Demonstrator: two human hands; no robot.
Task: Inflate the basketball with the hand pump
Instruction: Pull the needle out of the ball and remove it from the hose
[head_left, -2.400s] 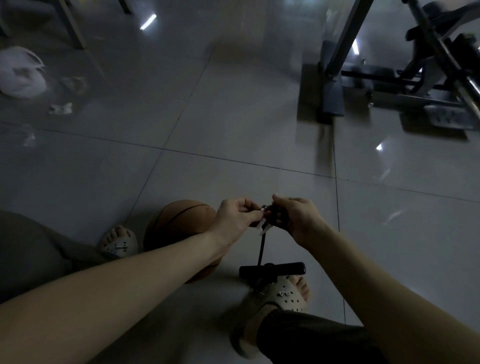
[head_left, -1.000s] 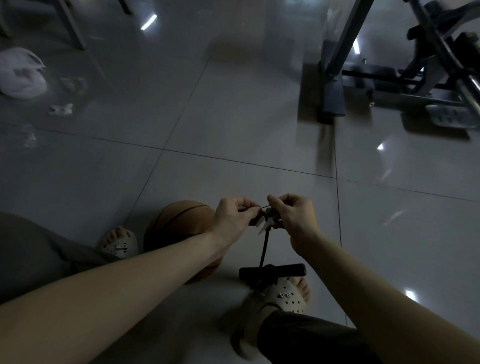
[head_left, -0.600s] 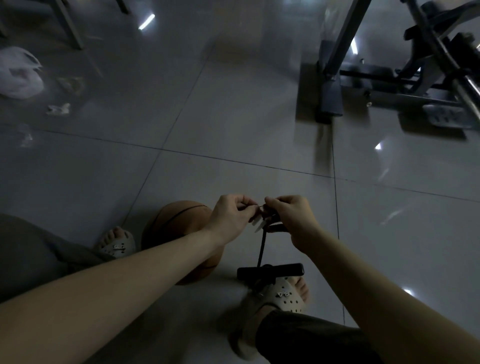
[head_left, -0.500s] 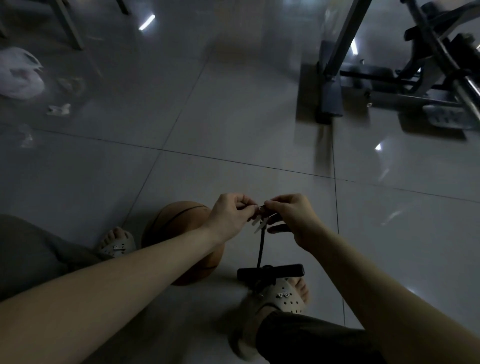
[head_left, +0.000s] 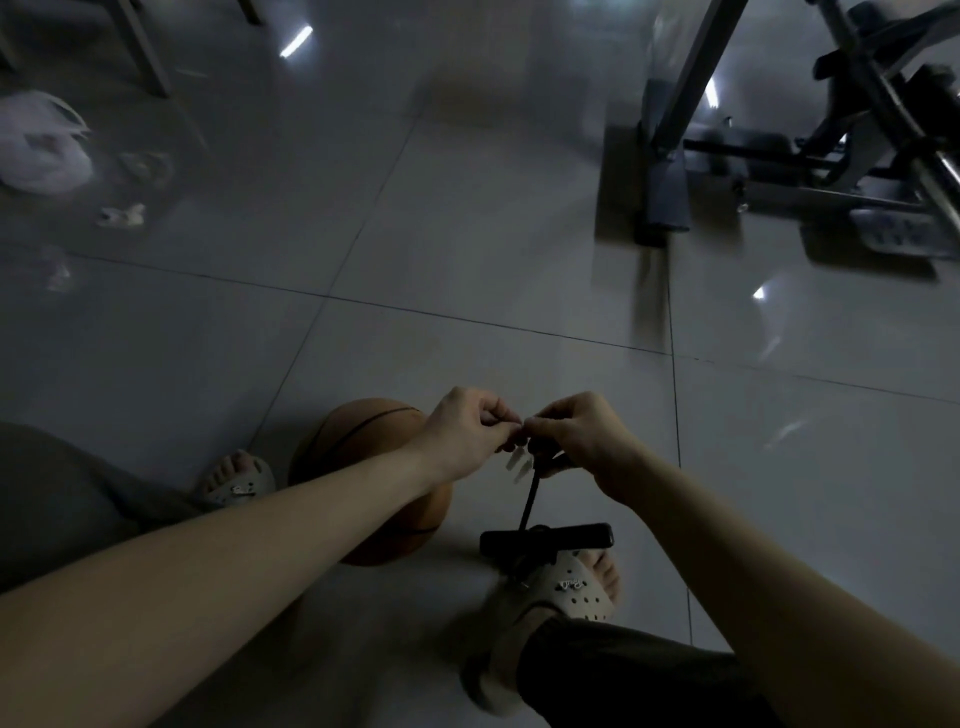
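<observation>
Dim frame. Left hand (head_left: 467, 431) and right hand (head_left: 582, 431) pinch the hose (head_left: 527, 499) tip; the fitting there is too small and dark to identify. Basketball (head_left: 353, 447) half hidden behind the left forearm. Pump handle (head_left: 545, 538) covers its barrel. Far-right exercise frame (head_left: 779, 156) cut off; far-left white bag (head_left: 41, 145) blurred.

No words or numbers could be read. The right sandal (head_left: 574, 592) had a small mark on its strap, and the left sandal (head_left: 244, 480) too, but both were too blurry.
</observation>
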